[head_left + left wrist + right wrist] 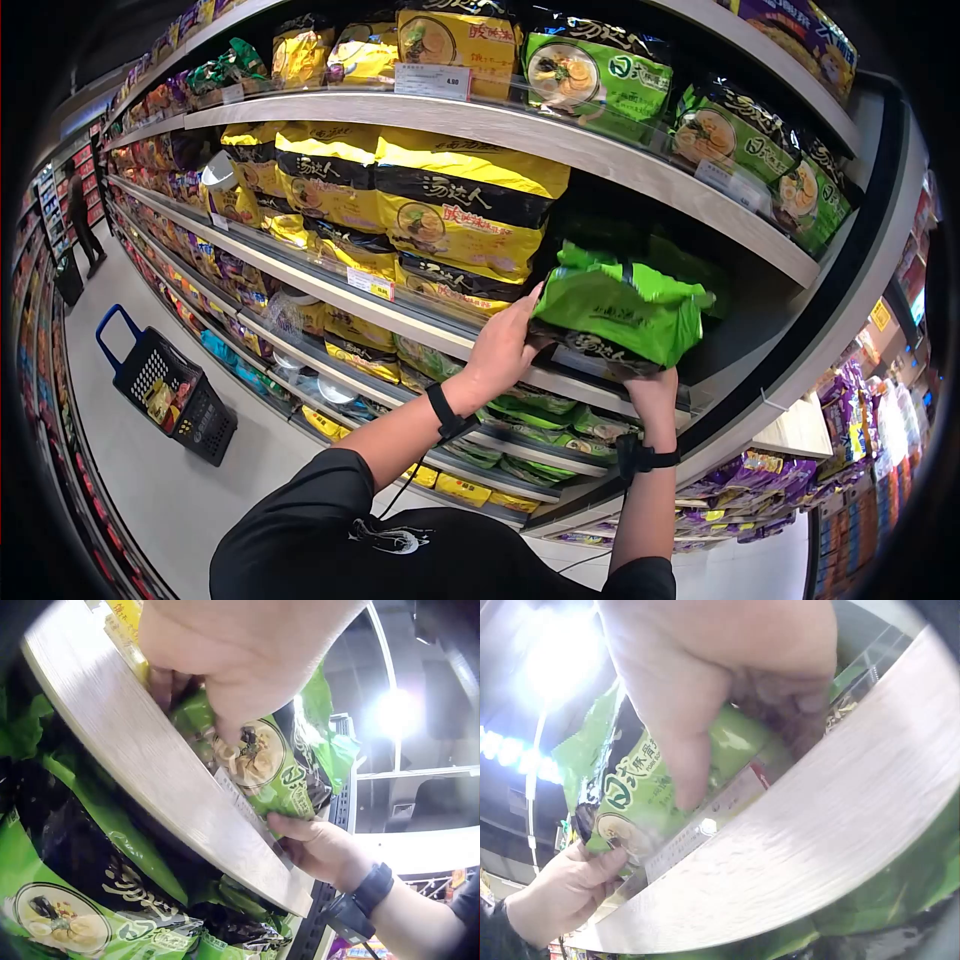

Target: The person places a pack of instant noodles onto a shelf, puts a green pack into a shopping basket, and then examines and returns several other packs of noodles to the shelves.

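Observation:
A green and black instant noodle pack [622, 312] is held between both hands at the front of a shelf slot, its crimped top end turned upward in the head view. My left hand [503, 347] grips its left side, thumb on the printed front with the noodle bowl picture, as the left wrist view shows. On the other side, my right hand [653, 392] grips the lower right part, its thumb [688, 769] lying along the front. The fingers behind the pack are partly hidden. Right under the pack runs the pale shelf edge [150, 742] with a price label strip.
Yellow noodle packs [470, 215] fill the shelf to the left. Green packs [600, 75] stand above, more green packs [545, 420] lie below. A dark shopping basket [190, 400] with packets stands on the aisle floor. A person [80, 215] is farther down the aisle.

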{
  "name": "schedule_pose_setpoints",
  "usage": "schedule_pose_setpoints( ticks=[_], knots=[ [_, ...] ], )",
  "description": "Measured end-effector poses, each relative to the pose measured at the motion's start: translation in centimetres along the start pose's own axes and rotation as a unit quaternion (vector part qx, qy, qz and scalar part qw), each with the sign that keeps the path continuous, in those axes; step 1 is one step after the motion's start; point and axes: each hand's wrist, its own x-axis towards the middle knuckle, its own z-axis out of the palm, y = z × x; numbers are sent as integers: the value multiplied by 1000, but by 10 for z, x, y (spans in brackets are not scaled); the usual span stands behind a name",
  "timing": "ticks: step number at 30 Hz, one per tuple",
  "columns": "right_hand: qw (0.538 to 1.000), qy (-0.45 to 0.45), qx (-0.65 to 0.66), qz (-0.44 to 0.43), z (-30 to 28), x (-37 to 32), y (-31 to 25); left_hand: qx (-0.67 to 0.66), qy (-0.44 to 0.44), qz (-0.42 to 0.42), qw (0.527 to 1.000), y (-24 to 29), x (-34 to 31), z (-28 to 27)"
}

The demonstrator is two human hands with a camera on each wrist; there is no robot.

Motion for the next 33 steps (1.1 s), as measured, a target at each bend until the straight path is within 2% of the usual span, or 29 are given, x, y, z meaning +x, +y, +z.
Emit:
schedule_pose_setpoints(
  ticks=[3, 7, 10, 13, 18, 22, 29, 31, 33],
  knots=[
    [969, -14, -246, -29, -3, 1, -26, 67, 8, 16, 998, -6, -4, 7],
    [970, 4, -239, -39, 2, 3, -25, 80, 16, -5, 997, -9, -8, 13],
    [961, 11, -272, -45, 2, 2, -23, 84, 45, 24, 995, -11, -12, 17],
    [961, 13, -277, 10, 3, 2, -29, 87, 60, 43, 993, -15, -19, 21],
    [957, 34, -289, -1, 8, 2, -27, 75, 96, 41, 992, -17, -22, 24],
    [942, 57, -328, -45, 15, 0, -28, 93, 81, 53, 991, -16, -21, 24],
    [933, 46, -355, -31, 19, 2, -39, 87, 72, 70, 991, -15, -19, 25],
    [935, 49, -349, -38, 18, 3, -36, 106, 37, 105, 988, -16, -17, 24],
    [935, 42, -349, -54, 18, 3, -34, 112, 47, 110, 986, -15, -16, 26]
  ],
)
